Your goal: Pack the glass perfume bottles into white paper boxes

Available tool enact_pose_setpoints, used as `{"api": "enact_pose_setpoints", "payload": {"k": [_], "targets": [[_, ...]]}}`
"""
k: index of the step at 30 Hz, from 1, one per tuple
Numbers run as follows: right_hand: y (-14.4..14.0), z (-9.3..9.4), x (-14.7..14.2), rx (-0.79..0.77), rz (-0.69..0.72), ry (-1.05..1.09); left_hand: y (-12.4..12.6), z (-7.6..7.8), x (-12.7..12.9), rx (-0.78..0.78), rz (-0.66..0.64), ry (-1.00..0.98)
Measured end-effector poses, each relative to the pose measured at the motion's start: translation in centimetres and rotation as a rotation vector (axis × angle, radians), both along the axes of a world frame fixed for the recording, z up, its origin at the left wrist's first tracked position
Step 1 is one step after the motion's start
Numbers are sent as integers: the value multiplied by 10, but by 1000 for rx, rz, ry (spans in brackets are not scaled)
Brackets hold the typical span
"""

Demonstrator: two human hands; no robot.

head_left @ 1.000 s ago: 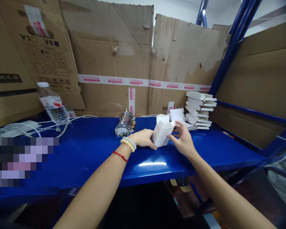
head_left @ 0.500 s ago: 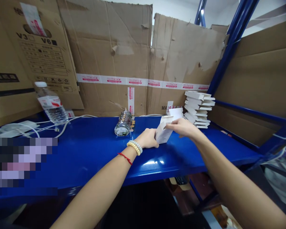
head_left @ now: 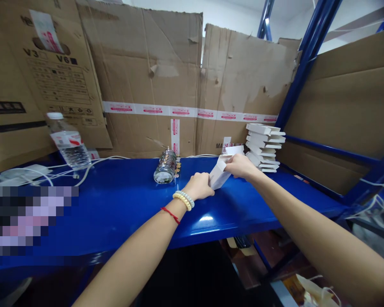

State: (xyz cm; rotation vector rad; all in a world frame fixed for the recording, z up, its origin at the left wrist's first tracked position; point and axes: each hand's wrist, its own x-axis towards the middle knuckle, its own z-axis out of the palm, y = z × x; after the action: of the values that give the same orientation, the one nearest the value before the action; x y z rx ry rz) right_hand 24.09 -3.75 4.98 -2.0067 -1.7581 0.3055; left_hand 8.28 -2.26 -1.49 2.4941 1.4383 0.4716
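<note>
My left hand (head_left: pixel 200 186), closed, grips the lower part of a small white cardboard box (head_left: pixel 218 181) that is held tilted over the blue shelf. The box's upper end is open, with flaps standing out. At that end my right hand (head_left: pixel 240 166) has its fingers closed on the rim or a flap; the fingertips are partly hidden. Just behind the box, a white flap or another box (head_left: pixel 234 150) shows. To the right rises a stack of white boxes (head_left: pixel 264 147). Left of my hands lies a row of clear round glass pieces (head_left: pixel 165 168) with small gold-coloured parts (head_left: pixel 178 167) alongside.
A water bottle (head_left: pixel 68 143) stands at the left of the blue shelf (head_left: pixel 121 213), near white cables (head_left: pixel 92 165). Cardboard sheets (head_left: pixel 153 51) line the back. A blue post (head_left: pixel 302 72) stands at the right. Part of the left side is blurred out.
My right hand has shifted slightly left and closer to the box's open end. The box has turned and leans more to the right; my left hand keeps its grip.
</note>
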Motion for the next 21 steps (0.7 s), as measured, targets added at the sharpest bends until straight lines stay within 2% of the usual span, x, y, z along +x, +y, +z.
{"api": "enact_pose_setpoints", "payload": {"k": [3, 7, 10, 13, 17, 21], "targets": [[-4, 0, 9, 157, -53, 153, 1, 5, -4, 29, 51, -19], [-6, -8, 23, 299, -45, 725, 1, 11, -8, 121, 114, -66], [-4, -23, 29, 329, -93, 1153, -1, 16, -8, 174, 175, -108], [-1, -42, 30, 290, -170, 1431, -2, 18, -8, 211, 206, -111], [0, -63, 36, 265, -205, 1577, 0, 21, -12, 261, 236, -68], [-4, -68, 47, 278, -210, 1453, 0, 37, -27, 289, 287, -148]]}}
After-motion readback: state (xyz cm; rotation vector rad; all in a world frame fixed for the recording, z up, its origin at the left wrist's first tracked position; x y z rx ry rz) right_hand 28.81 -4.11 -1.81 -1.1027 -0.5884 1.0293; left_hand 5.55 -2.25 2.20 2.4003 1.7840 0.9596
